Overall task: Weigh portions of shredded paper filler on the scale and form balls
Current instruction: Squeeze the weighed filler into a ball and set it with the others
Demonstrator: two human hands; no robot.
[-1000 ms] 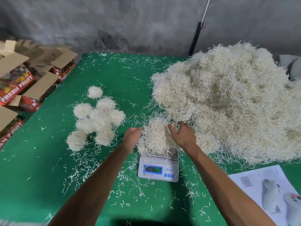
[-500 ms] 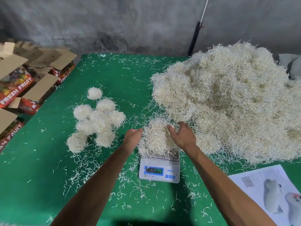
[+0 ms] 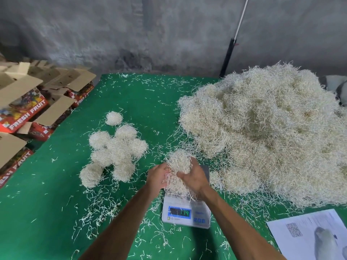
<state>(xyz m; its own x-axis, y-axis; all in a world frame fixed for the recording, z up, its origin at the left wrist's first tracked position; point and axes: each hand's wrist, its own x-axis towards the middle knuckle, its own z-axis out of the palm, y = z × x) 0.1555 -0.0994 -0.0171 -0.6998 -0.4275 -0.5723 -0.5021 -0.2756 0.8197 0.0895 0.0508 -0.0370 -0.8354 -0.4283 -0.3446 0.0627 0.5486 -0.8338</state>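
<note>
- Pale shredded paper, one portion (image 3: 179, 162), is cupped between both hands just above the scale (image 3: 185, 212); whether its lower strands touch the scale's pan cannot be told.
- Left hand (image 3: 157, 178) curls round the portion's left side, fingers bent into the strands.
- Right hand (image 3: 195, 177) grips the right side, fingers wrapped over the top of the clump.
- White scale stands on the green counter (image 3: 47, 212), its blue display lit; the digits look like 774 but are blurred.
- Finished balls (image 3: 116, 149) lie in a touching cluster to the left of the hands, one ball (image 3: 114, 118) set slightly apart at the far end.
- Large loose heap (image 3: 272, 132) of the same filler fills the counter's right side.
- Printed sheet (image 3: 311, 235) lies at the near right corner.
- Open cardboard boxes (image 3: 24, 111) marked FRESH FRUIT are stacked beyond the counter's left edge.
</note>
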